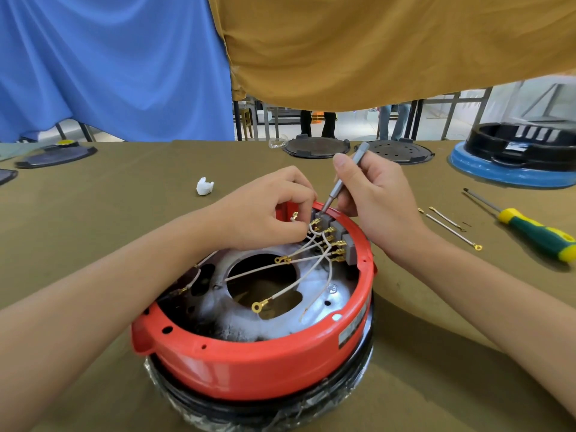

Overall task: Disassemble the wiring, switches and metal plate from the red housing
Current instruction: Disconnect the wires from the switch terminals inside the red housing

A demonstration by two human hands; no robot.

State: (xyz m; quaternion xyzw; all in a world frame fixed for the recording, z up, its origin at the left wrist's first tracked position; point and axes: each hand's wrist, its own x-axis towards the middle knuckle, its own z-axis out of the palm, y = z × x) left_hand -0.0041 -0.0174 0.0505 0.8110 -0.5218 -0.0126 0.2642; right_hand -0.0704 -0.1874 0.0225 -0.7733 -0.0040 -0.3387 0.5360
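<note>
Now: red housing [249, 366] open side up on olive table [109, 213] | metal plate [336, 294] inside | switches [339, 236] at far rim | left hand [265, 210] pinches wires [314, 254] | right hand [377, 201] grips bit shaft [344, 179], long axis tilted, tip down-left on nearest switch.

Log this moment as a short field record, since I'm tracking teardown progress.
housing: red, open side up, on table
left hand: pinching wires at switches
right hand: holding metal bit, tip at far switch
plate: in housing
loose wires: on table, right of housing
screwdriver: lying unused, far right
</note>
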